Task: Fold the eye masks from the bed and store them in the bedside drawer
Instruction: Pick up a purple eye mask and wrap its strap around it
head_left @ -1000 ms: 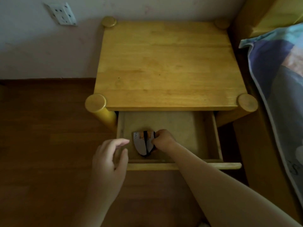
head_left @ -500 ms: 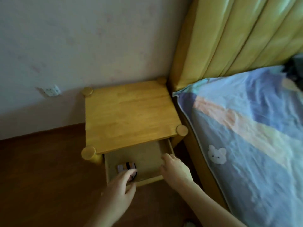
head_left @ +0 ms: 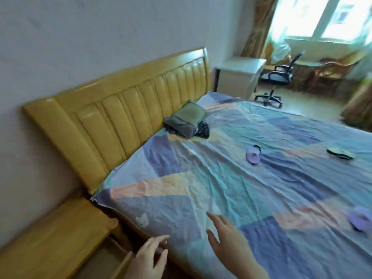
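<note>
Three eye masks lie on the patchwork bed sheet (head_left: 231,178): a purple eye mask (head_left: 253,157) mid-bed, a dark one with a pale edge (head_left: 340,153) farther right, and another purple one (head_left: 361,218) at the right edge. My right hand (head_left: 225,236) hovers open over the near part of the sheet, fingers spread, empty. Lower left of it, my left hand (head_left: 150,258) is open too, over the bed's edge beside the open drawer (head_left: 104,262) of the wooden bedside table (head_left: 50,238). The drawer's inside is mostly out of view.
A padded yellow headboard (head_left: 120,109) runs along the wall. Folded dark clothes (head_left: 187,121) rest against it. Beyond the bed stand a white cabinet (head_left: 237,77), a black office chair (head_left: 279,77) and a bright window (head_left: 322,17).
My view swung from the drawer up to the bed. My right hand let go of the folded mask in the drawer and moved over the sheet; my left hand left the drawer front.
</note>
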